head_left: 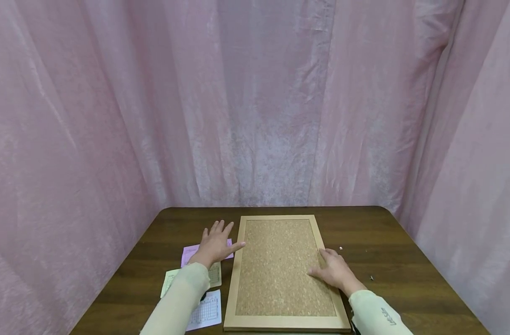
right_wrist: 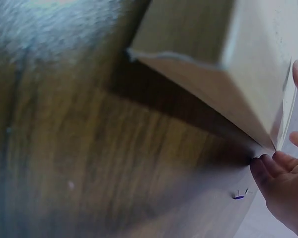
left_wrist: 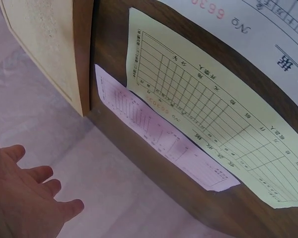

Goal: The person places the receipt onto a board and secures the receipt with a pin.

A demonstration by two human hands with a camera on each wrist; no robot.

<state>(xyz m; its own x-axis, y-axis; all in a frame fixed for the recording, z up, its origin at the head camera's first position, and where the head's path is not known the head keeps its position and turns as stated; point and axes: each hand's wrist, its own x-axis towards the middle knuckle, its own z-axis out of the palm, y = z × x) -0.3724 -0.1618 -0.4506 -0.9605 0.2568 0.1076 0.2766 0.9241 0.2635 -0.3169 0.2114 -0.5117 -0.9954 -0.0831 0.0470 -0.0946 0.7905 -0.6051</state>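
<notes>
A wood-framed cork board (head_left: pixel 284 267) lies on the dark table. My left hand (head_left: pixel 215 245) has its fingers spread beside the board's left edge, above the paper slips, with the thumb reaching over the frame. In the left wrist view, that hand (left_wrist: pixel 27 193) holds nothing. At the board's right edge is my right hand (head_left: pixel 334 271), its thumb extended over the cork and its fingers along the frame. The right wrist view has the right-hand fingertips (right_wrist: pixel 263 166) close against the frame's outer side (right_wrist: pixel 203 91).
Left of the board lie printed form slips: a pink one (left_wrist: pixel 134 124), a pale green one (left_wrist: pixel 203 114) and a white one (head_left: pixel 206 311). To its right are small push pins (head_left: pixel 372 278) (right_wrist: pixel 238 195). Pink curtains (head_left: pixel 271 107) hang behind the wooden table (head_left: pixel 397 260).
</notes>
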